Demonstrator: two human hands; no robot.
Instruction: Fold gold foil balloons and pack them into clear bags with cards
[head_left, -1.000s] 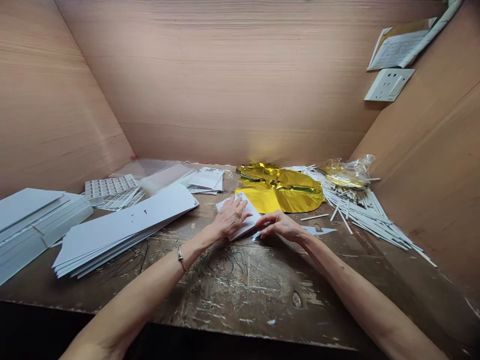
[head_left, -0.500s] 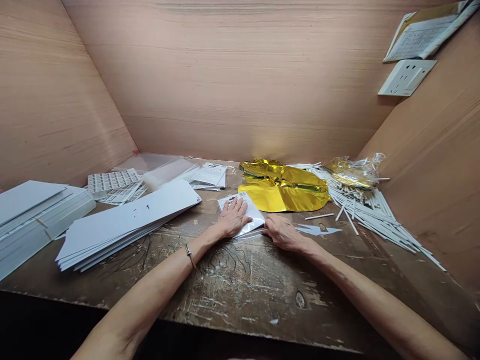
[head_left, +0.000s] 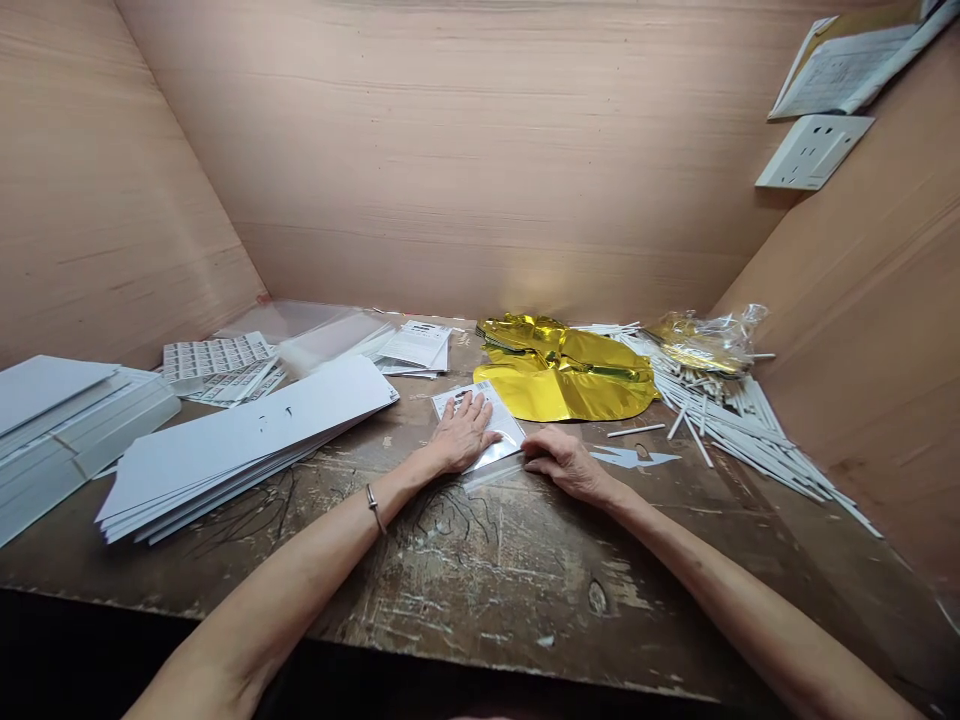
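My left hand (head_left: pixel 461 435) lies flat, fingers spread, on a small clear packet with a white printed card inside (head_left: pixel 491 420), pressing it to the worn wooden table (head_left: pixel 487 570). My right hand (head_left: pixel 566 463) rests at the packet's lower right corner, fingers curled and pressed down on its clear flap edge. Just beyond the packet lies a folded gold foil balloon (head_left: pixel 570 380).
A fan of long white cards (head_left: pixel 247 435) and a taller white stack (head_left: pixel 67 420) lie at the left. Label sheets (head_left: pixel 217 362), clear bags (head_left: pixel 322 335) and printed cards (head_left: pixel 416 348) sit behind. White sticks (head_left: pixel 739 430) and a bagged gold item (head_left: pixel 705 342) lie right. Wooden walls enclose the booth.
My right hand slid from pinching the packet's right corner down to press along its lower edge. The left hand stayed flat on the packet. The view shifted slightly.
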